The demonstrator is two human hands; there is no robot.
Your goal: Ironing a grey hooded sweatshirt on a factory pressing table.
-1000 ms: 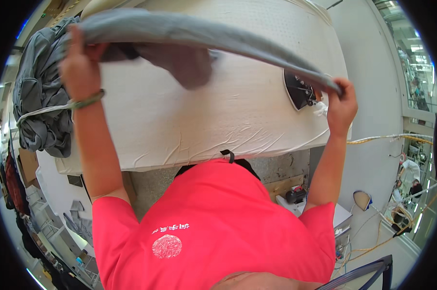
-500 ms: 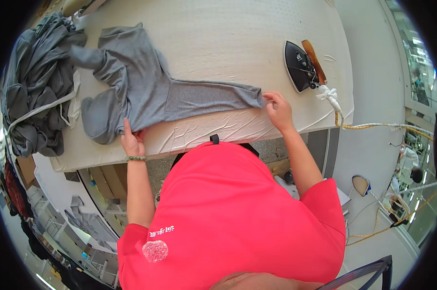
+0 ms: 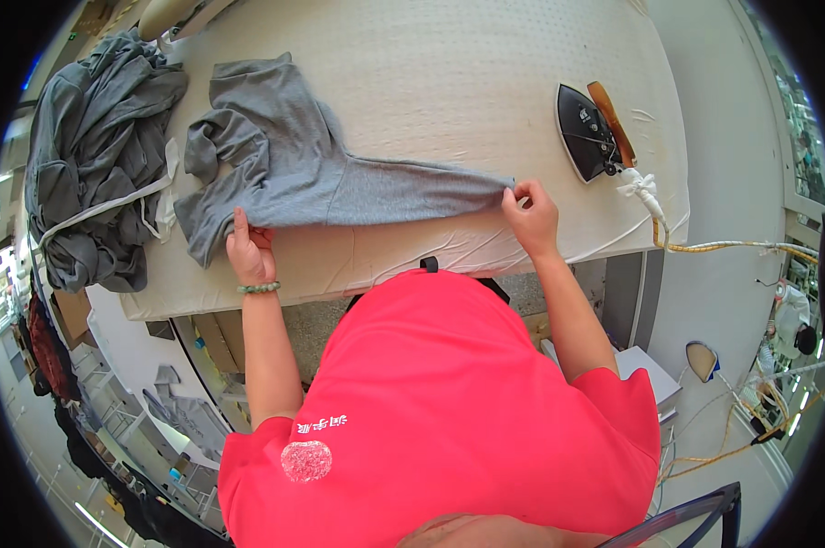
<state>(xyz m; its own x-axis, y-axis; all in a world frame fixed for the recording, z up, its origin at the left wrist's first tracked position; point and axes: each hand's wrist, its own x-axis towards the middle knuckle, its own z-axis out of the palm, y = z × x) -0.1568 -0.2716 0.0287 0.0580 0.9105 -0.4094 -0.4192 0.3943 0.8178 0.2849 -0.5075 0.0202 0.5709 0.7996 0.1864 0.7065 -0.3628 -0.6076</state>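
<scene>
A grey knit garment (image 3: 284,173) lies on the pale padded table, its body bunched at the left and one long sleeve (image 3: 412,190) stretched out to the right. My right hand (image 3: 533,219) pinches the sleeve's end between thumb and fingers. At the garment's near edge, my left hand (image 3: 252,258) grips the cloth where the sleeve side meets the body, with the index finger lying along the top. Some of the left fingers are hidden beneath the cloth. A beaded bracelet circles that wrist.
An iron (image 3: 590,132) with a wooden handle rests on the table (image 3: 449,82) at the right, its wrapped cord (image 3: 704,247) trailing off the right edge. A heap of grey cloth (image 3: 97,173) with a pale strip across it fills the left end.
The garment's loose left part, blurred in motion before, has dropped onto the table. My right hand has closed on the sleeve end, which looks narrower and more pulled out. The view has shifted slightly.
</scene>
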